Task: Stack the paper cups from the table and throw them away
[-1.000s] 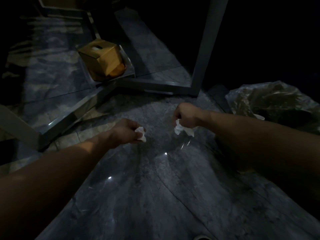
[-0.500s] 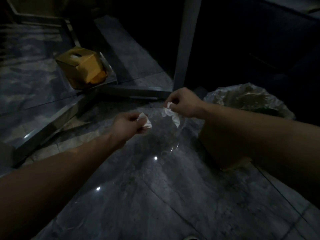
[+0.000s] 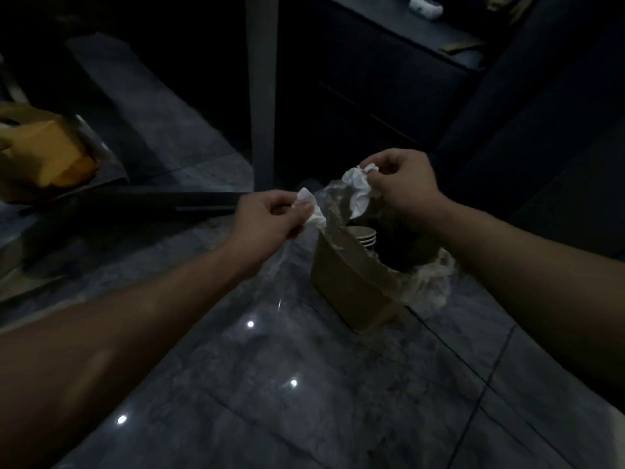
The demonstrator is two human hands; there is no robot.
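Note:
A stack of paper cups (image 3: 366, 235) sits inside a brown cardboard bin (image 3: 351, 292) lined with a clear plastic bag (image 3: 431, 282); only the cups' rims show. My left hand (image 3: 270, 218) pinches a crumpled white tissue (image 3: 313, 211) just left of the bin's rim. My right hand (image 3: 402, 186) grips a second crumpled white tissue (image 3: 358, 191) over the bin's opening. A thin clear plastic film hangs below my left hand.
The floor is dark glossy grey tile (image 3: 304, 401). A yellow-brown box (image 3: 44, 154) lies on a tray at the far left. A grey post (image 3: 262, 96) rises behind the bin, and a dark cabinet (image 3: 389, 79) stands at the back right.
Both hands have moved to the right and up with their tissues, from over the open floor to the bin. The view has swung right, so the bin and the cups inside now show.

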